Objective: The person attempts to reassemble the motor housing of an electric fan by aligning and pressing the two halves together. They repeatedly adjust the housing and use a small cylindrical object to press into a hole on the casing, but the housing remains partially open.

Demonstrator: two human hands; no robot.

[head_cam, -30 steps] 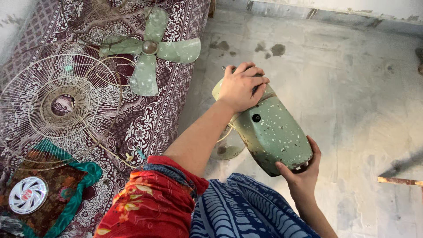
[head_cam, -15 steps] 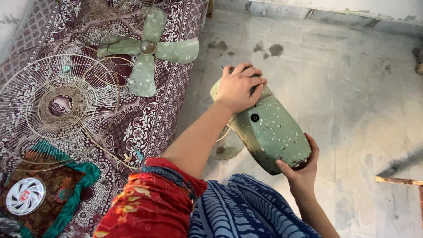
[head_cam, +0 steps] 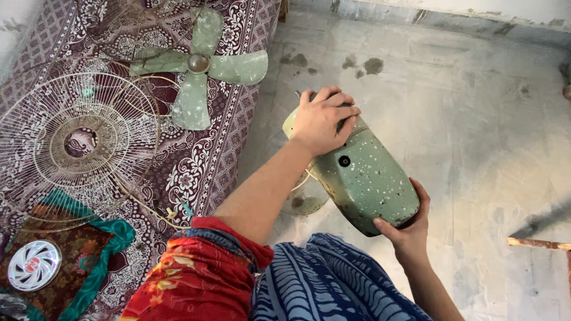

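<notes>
A grey, stained concrete floor (head_cam: 476, 119) fills the right of the view, and a maroon patterned cloth (head_cam: 238, 119) covers the left. Above the floor, the pale green, paint-flecked fan motor housing (head_cam: 369, 178) is held in both hands. Its long axis runs diagonally, from the upper left end under the left hand (head_cam: 324, 119) down to the rounded lower right end at the right hand (head_cam: 407, 229). The left hand's fingers (head_cam: 342, 110) are curled closed over the top end of the housing; the right hand's fingers wrap up around the bottom end, gripping it, thumb on the near side. On the cloth lie the green four-bladed fan blade (head_cam: 199, 65), a wire fan guard (head_cam: 77, 139) just below and left of it, and a small round white cap (head_cam: 34, 266) on a teal-edged piece of fabric.

Against the earlier pictures, the housing sits at nearly the same tilt, with both hands in the same grip; only the view has shifted slightly.
</notes>
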